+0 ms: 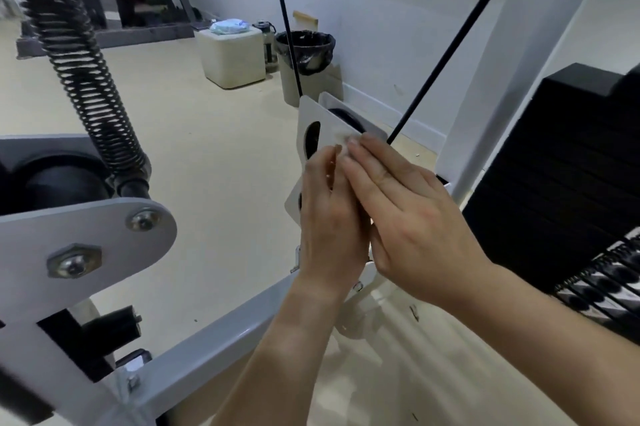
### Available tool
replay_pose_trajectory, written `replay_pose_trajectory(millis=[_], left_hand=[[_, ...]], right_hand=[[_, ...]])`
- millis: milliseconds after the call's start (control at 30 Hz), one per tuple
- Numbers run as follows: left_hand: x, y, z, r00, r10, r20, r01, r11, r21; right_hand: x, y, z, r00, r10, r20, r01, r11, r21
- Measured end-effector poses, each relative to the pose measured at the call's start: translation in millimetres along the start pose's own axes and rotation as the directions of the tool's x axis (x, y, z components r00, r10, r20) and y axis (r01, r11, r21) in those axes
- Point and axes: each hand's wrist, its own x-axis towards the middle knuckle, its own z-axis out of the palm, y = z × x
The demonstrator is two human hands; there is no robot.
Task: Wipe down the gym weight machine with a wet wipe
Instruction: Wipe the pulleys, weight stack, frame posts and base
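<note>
Room: gym floor [225,148] in pale beige, running to a white wall [381,27]; a lined bin [304,58] and a cube stool [232,58] stand at the floor's far edge, against the wall.
Machine: weight machine [214,339] with a grey frame rail crossing the lower left. A black weight stack [554,183] is at the right and a coil spring [86,79] at the left.
Work area: white pulley plate [311,117], hung between two black cables [450,47] and free to swing, in my judgement.
Left hand [329,217]: raised, back to the camera, fingers close together and nearly straight along the plate's lower left edge. Judged to be steadying the plate against the wiping pressure. Thumb hidden.
Right hand [412,214]: reaching in from the right, palm down, fingers [367,162] straight and together, pressing flat rather than gripping, which spreads the load over the cloth.
Task item: wet wipe [341,138] lies on the plate's face near its upper edge, mostly under the right fingertips, only a pale corner showing.
Supply: wipes pack [230,26] on the stool's top, well apart.
Progress: wiping of this plate under way; remainder of the machine cannot be judged.
</note>
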Motion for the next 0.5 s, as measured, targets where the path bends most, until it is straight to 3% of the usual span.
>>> replay_pose_trajectory(millis=[67,167,333,433,500], left_hand=[[12.6,2.0,-2.3,0.992,-0.107,-0.059,0.103,0.993,-0.063],[45.2,8.6,-3.1,0.968,-0.083,-0.235,0.107,0.99,0.091],[93.5,-20.8,-6.3,0.891,-0.416,-0.184,0.445,0.879,0.17],[79.3,-18.2,-5.8,0.912,-0.388,-0.133,0.408,0.893,0.19],[65.7,-11.2,1.0,0.96,-0.265,-0.089,0.279,0.931,0.236]], right_hand=[[0.8,0.8,0.3,0.999,0.007,0.042,-0.006,1.0,-0.011],[5.0,-0.3,2.3,0.995,0.029,0.098,-0.022,0.997,-0.075],[5.2,-0.3,6.8,0.988,0.041,0.152,-0.021,0.991,-0.131],[2.4,2.1,7.0,0.987,0.043,0.152,-0.024,0.993,-0.119],[0.8,3.4,7.1,0.991,0.039,0.13,-0.028,0.996,-0.088]])
